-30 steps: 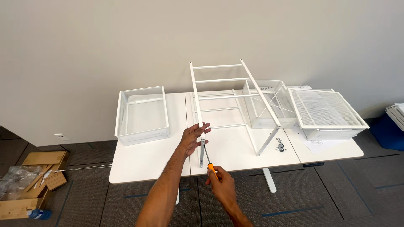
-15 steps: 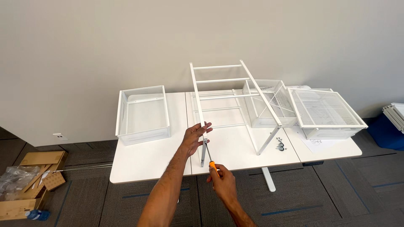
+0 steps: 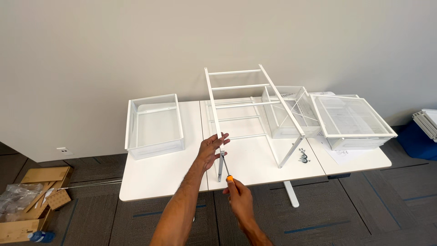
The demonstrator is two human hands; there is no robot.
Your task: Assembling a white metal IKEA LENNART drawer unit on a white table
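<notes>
A white metal frame (image 3: pixel 241 105) with several rungs stands tilted on the white table (image 3: pixel 154 175). My left hand (image 3: pixel 210 149) grips the frame's near left rail close to its lower end. My right hand (image 3: pixel 239 197) holds an orange-handled screwdriver (image 3: pixel 226 171), and its tip points up at the lower end of that rail, just beside my left hand.
A white mesh basket (image 3: pixel 154 125) sits on the table's left part, two more mesh baskets (image 3: pixel 350 120) at the right. Small metal fittings (image 3: pixel 303 157) and a paper sheet lie near the right front. On the floor at left are a cardboard box (image 3: pixel 32 202) and plastic bags.
Both hands keep nearly the same place at the frame's lower rail; my right hand with the screwdriver has shifted only slightly.
</notes>
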